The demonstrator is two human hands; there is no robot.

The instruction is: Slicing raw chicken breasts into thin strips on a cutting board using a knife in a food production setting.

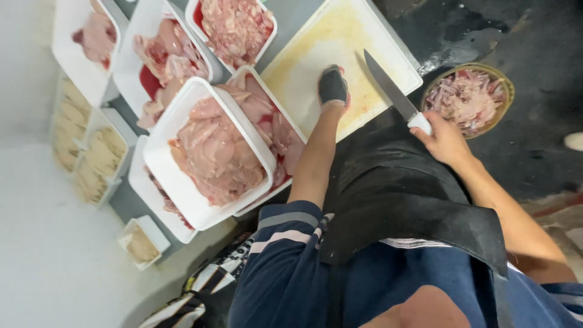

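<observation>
My left hand [333, 86], in a dark glove, presses down on the stained white cutting board [310, 67]; whether anything lies under it cannot be made out. My right hand [446, 138] grips the white handle of a long knife [388, 88], its blade lying across the board's right part, pointing away from me. A white tray of raw chicken pieces [212, 152] sits just left of my left arm.
More white trays of raw meat [237, 27] crowd the counter to the left and behind. A round bowl of sliced meat [467, 97] stands right of the board. Small tubs [143, 243] sit at the lower left. A black apron covers my front.
</observation>
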